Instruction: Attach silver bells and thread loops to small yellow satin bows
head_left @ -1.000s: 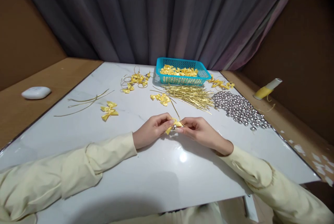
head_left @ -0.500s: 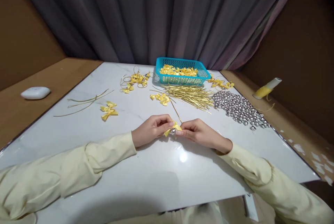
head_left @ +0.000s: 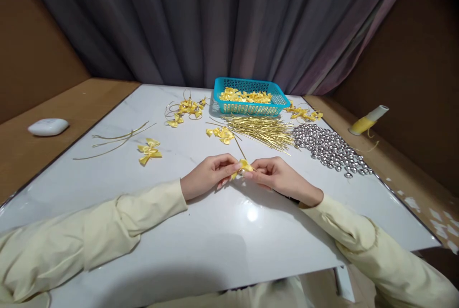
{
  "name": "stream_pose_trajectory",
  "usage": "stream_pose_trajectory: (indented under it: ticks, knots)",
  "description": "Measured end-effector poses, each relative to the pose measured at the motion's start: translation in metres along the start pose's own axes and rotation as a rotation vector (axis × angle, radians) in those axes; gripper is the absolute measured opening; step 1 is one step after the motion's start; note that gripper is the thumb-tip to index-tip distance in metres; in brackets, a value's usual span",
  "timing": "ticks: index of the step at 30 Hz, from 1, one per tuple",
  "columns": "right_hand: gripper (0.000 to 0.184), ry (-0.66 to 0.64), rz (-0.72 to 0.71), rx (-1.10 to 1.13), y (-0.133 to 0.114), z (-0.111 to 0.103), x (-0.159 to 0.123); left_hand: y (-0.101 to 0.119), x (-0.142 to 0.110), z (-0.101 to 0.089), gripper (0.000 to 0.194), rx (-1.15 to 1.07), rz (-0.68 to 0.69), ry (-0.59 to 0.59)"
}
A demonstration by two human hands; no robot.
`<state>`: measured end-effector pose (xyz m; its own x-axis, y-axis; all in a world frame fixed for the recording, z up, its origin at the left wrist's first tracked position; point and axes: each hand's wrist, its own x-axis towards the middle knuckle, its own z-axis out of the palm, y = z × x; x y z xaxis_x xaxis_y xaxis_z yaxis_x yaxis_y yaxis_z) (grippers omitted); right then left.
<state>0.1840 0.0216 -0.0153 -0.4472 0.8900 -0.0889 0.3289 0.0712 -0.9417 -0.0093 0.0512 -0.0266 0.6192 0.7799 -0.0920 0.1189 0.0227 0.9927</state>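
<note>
Between my two hands, just above the white table, is a yellow ribbon bow with a small silver bell or bead at its middle. My left hand pinches the bow's left side between thumb and fingers. From the other side, my right hand grips it, with the thumb close to the silver piece. A gold wire tie sticks up behind the bow; whether it is joined to the bow I cannot tell. Several loose yellow bows lie just beyond my hands.
A blue basket of yellow bows stands at the back. Before it lie gold wire ties, with silver beads to the right. More bows and wires lie left. A white object and a yellow spool flank the table.
Both hands have raised the bow slightly and turned it. My right hand has shifted its fingers and wrist a little; the left has barely moved.
</note>
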Motion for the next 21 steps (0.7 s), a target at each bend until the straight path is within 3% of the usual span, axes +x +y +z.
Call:
stream_pose_trajectory:
  ticks: [10,21]
  knots:
    - [0.031,0.054,-0.072,-0.143,0.0016,0.0059,-0.0005,0.0008,-0.0012,0.0019,0.025,0.052,0.042,-0.057]
    - [0.03,0.106,-0.155,-0.255,0.0029,0.0052,-0.0021,0.0066,-0.0012,0.0017,0.024,0.02,-0.002,-0.093]
